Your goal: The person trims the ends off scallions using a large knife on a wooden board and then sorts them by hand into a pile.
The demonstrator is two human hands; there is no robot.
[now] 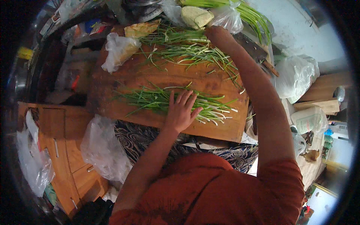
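Note:
My left hand (181, 112) lies palm down, fingers spread, on a bunch of green chives or thin scallions (152, 98) near the front edge of the wooden table (140, 74). Their white ends point right. My right hand (219, 35) reaches to the table's far side, by the right end of another heap of the same greens (180, 36); its fingers are mostly hidden, so whether it holds anything is unclear. Nearer than that heap, a looser layer of greens (194, 53) spreads across the board. A pale green, roundish item (197, 17) sits just beyond my right hand.
A cleaver with a wooden handle (270, 68) lies at the far right. Long green stalks (253, 19) and a clear plastic bag (229, 21) are at the back. A crumpled plastic bag (119, 53) rests at the table's left; another bag (104, 149) hangs by the front left.

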